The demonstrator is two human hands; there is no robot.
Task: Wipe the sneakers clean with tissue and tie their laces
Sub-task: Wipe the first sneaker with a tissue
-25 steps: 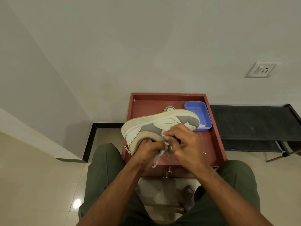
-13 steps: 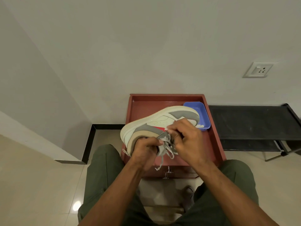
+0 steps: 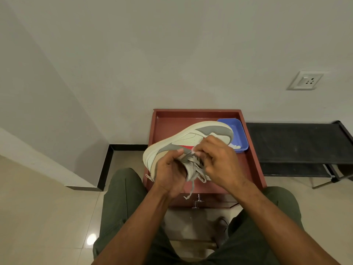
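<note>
A cream and grey sneaker [image 3: 193, 137] with a red stripe is held on its side above the red tray [image 3: 164, 127], sole toward the wall. My left hand [image 3: 170, 169] grips the sneaker at its collar and tongue. My right hand [image 3: 215, 159] pinches a small white tissue [image 3: 193, 150] against the sneaker's side by the lace area. Grey laces [image 3: 193, 176] hang loose below the hands. The second sneaker is hidden behind the held one.
A blue plastic tray [image 3: 239, 134] with white tissue pieces sits at the red tray's back right. A black rack [image 3: 298, 142] stands to the right against the wall. A wall socket [image 3: 305, 80] is above it. My knees frame the tray's front edge.
The sneaker has tilted and turned so its tongue and laces now face me. My right hand has slid along the side toward the toe end with the tissue.
</note>
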